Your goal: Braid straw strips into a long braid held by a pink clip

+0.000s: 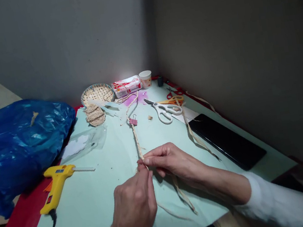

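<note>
A thin braid of pale dried plant fibre (136, 140) runs away from me along the table, with a pink binder clip (133, 121) fixed on it farther up. My right hand (172, 158) pinches the near end of the braid between thumb and fingers. Just below, my left hand (136, 200) is closed with its fingertips at the same braid end; the strand inside them is mostly hidden. Loose fibre strands (185, 198) trail from beneath my hands toward the front edge.
At left lie a yellow glue gun (57, 184), a clear plastic bag (84, 143) and a blue plastic bag (25, 137). Behind are a woven basket (97, 94), coiled braid piece (95, 115), tissue pack (127, 86) and paper cup (145, 78). Right: white scissors (165, 111), black phone (227, 140).
</note>
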A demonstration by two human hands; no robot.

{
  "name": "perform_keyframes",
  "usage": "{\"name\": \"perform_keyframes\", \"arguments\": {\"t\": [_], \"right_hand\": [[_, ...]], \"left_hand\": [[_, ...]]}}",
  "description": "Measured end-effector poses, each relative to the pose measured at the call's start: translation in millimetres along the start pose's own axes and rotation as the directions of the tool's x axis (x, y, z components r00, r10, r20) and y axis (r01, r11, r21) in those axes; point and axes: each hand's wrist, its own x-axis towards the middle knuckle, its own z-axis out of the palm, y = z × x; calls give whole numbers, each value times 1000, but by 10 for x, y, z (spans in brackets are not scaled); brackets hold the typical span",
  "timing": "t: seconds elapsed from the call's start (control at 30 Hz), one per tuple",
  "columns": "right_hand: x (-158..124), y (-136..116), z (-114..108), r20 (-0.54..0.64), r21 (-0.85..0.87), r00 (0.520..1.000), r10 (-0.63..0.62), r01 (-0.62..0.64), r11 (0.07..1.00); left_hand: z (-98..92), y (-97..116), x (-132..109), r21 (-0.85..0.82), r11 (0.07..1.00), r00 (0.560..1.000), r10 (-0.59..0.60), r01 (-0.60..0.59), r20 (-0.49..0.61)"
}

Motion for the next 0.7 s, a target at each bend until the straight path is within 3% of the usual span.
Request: {"name": "perform_keyframes", "arguments": {"t": [0.07,0.17,0.23,0.3,0.37,0.43,0.53,0.7], "right_hand": [[4,-3,2,-30,66,997,70,-68,996],[3,-8,-1,-63,68,987,149,-144,987],[0,-9,-8,-73,35,987,143,-140,989],[-1,-4,-18,-90,15,986,138,-137,990],[1,6,-30,-103,2,983,152,-152,988],[4,19,-41,-96,3,983,160,-160,987],[5,24,-46,-77,10,987,139,-139,990],[-11,-5,-41,-51,14,988,148,-147,989]], "left_hand": [[7,22,-17,36,996,996,86,-86,-1],[-84,18,-3,-82,990,993,115,-116,-20],[-192,-32,45,-193,981,996,-18,1,-86],[-296,-118,116,-252,946,965,-237,204,-108],[-359,-215,189,-235,888,909,-414,394,-41],[-368,-291,239,-133,870,879,-461,475,125],[-314,-326,257,-9,893,852,-427,450,303],[-241,-288,231,-77,917,886,-351,390,304]]}}
